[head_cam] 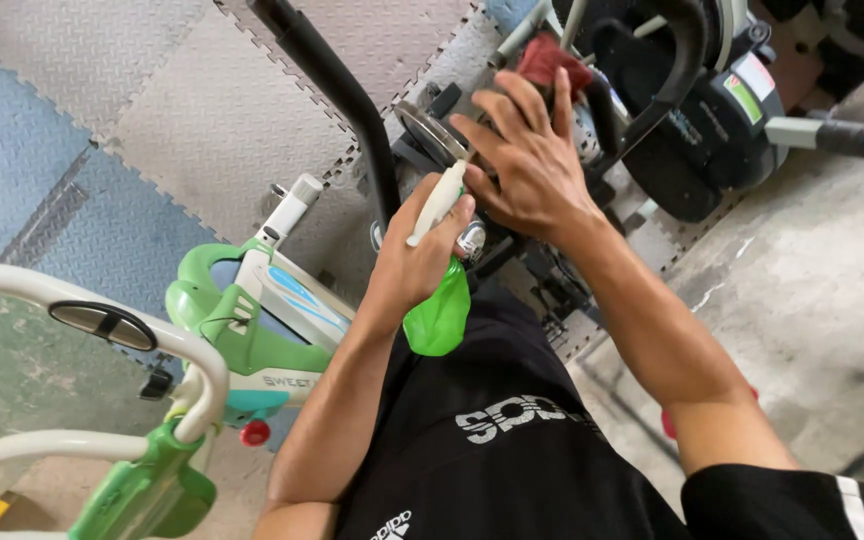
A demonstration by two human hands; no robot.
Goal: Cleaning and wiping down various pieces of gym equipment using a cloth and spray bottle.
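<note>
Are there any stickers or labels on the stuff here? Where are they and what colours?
Sticker: on the dark machine housing, top right; a small rectangle, white with green and a little red.
Decal: on the white side panel of the green toy vehicle, lower left; curved blue stripes.

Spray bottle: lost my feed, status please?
Left hand shut on green bottle. Right hand open, pressing red rag on black machine. Nothing between.
</note>
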